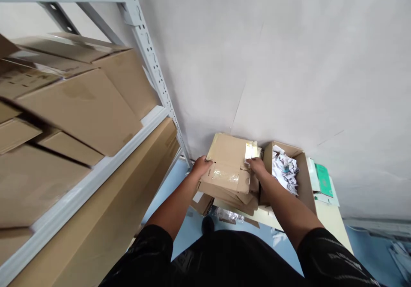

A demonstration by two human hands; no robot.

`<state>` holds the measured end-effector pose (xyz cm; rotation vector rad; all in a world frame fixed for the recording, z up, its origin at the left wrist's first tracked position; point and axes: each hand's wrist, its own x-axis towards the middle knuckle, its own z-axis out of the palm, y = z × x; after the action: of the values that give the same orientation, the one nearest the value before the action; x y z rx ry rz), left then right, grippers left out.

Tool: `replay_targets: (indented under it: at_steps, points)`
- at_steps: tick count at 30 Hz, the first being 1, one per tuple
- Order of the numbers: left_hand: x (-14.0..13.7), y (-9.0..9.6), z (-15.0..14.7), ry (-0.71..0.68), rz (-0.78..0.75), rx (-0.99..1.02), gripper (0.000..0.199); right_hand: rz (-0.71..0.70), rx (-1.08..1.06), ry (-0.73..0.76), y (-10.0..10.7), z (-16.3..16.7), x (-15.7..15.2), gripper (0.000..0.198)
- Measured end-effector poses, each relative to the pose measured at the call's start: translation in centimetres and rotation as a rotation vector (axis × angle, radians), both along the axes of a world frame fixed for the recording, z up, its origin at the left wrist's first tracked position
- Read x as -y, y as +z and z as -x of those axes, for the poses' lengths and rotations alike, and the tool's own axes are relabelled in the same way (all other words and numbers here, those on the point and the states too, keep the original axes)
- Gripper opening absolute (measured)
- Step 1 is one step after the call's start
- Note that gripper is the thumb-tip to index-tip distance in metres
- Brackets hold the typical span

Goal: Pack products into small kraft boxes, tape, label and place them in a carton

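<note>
A flattened cardboard box (pixel 226 152) with clear tape and a white-and-yellow label lies on top of a stack of folded cardboard (pixel 233 197). My left hand (pixel 202 167) is closed on its left edge, thumb on the upper face. At the right edge, just below the label, my right hand (pixel 257 165) grips the same piece. The fingers underneath are hidden by the cardboard. Right of the stack stands an open carton (pixel 308 188) filled with crumpled paper (pixel 285 169).
A metal rack (pixel 150 118) loaded with cardboard boxes (pixel 86 107) rises on the left. The pale table (pixel 335 222) bears a green packet (pixel 323 180) at right. Behind it is a grey wall (pixel 272 64). Clear plastic wrap (pixel 229 215) and cardboard lie low near my feet.
</note>
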<state>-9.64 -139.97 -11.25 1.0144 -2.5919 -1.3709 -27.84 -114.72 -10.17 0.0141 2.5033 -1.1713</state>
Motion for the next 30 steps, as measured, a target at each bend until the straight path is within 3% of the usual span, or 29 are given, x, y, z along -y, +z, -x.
replay_targets:
  at_steps: [5,8,10,16,20,24,30]
  points:
    - [-0.4,0.4,-0.7,-0.052,0.202,-0.198,0.026,0.072,0.009,-0.127,0.8,-1.3,0.0,0.041]
    - [-1.2,0.9,-0.8,-0.026,0.230,-0.265,0.030,0.154,0.001,-0.180,1.4,-2.3,0.1,0.036]
    - [-1.7,1.4,-0.7,-0.014,0.176,-0.282,0.027,0.215,-0.007,-0.200,1.8,-2.6,0.1,0.033]
    - [-2.8,2.8,-0.4,-0.027,-0.273,-0.419,0.033,0.394,-0.057,-0.202,3.9,-2.5,-0.8,0.031]
    - [-4.1,4.0,-0.2,0.079,-0.265,-0.397,0.041,0.470,-0.098,-0.189,5.8,-2.6,-2.4,0.028]
    - [-5.1,5.7,0.1,0.132,-0.178,-0.555,0.040,0.553,-0.104,-0.159,7.9,-3.0,-4.0,0.029]
    - [-5.5,9.2,1.3,0.031,-0.124,-0.706,0.042,0.867,-0.062,-0.218,11.5,-2.8,-5.4,0.040]
